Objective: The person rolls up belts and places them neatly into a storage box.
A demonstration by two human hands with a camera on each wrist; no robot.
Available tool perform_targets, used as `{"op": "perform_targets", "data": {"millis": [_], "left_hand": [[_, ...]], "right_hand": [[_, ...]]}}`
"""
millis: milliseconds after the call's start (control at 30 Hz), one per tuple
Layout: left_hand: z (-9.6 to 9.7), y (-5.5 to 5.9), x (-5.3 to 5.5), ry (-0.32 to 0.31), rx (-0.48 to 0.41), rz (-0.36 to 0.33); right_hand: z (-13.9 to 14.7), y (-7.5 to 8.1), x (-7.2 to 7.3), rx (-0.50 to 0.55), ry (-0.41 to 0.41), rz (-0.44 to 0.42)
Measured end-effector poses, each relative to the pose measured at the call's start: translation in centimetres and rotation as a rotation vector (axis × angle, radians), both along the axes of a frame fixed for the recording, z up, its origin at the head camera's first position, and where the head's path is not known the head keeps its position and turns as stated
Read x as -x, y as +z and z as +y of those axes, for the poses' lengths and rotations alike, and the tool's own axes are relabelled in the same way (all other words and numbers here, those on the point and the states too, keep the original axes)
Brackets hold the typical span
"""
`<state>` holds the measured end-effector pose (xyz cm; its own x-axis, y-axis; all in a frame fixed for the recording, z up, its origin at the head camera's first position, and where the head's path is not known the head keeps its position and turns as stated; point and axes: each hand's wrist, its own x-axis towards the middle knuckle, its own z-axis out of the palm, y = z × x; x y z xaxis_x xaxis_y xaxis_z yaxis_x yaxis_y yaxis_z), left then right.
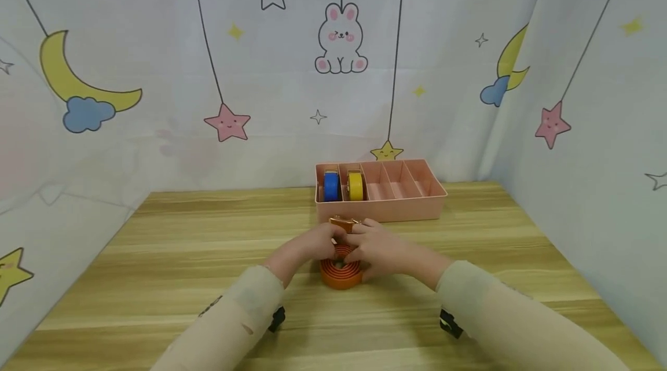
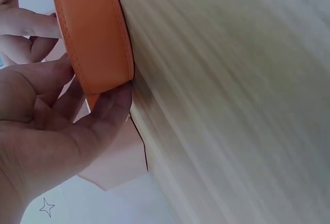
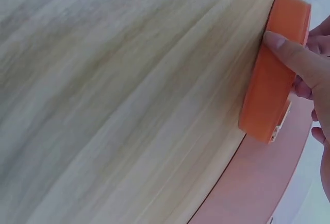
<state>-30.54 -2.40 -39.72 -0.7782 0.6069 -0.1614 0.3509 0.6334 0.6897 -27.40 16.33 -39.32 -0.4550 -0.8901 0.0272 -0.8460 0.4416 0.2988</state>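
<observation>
A coiled orange belt (image 1: 341,281) lies on the wooden table, its gold buckle (image 1: 343,221) at the far side, close to the pink box. My left hand (image 1: 315,242) holds the coil from the left; in the left wrist view its fingers bend round the end of the belt (image 2: 95,36). From the right, my right hand (image 1: 383,248) grips the same coil. The right wrist view shows the thumb (image 3: 281,44) pressed on the belt's outer face, with the other fingers partly hidden behind it.
Just beyond the hands stands a pink divided box (image 1: 385,209). A rolled blue belt (image 1: 331,187) and a rolled yellow belt (image 1: 356,187) sit in its two leftmost compartments. A patterned white curtain (image 1: 281,145) hangs behind the table (image 1: 208,232).
</observation>
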Motion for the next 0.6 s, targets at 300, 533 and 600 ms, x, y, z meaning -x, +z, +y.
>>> {"op": "perform_targets", "data": {"millis": [300, 533, 600], "left_hand": [[-0.7, -0.4, 0.3, 0.115, -0.036, -0.057], [-0.8, -1.0, -0.4, 0.283, -0.004, 0.006], [-0.6, -0.8, -0.9, 0.301, 0.025, 0.033]], "right_hand": [[-0.6, -0.3, 0.4, 0.053, 0.045, -0.006], [-1.5, 0.0, 0.3, 0.050, -0.050, -0.094], [-1.8, 0.1, 0.3, 0.050, -0.071, -0.106]]}}
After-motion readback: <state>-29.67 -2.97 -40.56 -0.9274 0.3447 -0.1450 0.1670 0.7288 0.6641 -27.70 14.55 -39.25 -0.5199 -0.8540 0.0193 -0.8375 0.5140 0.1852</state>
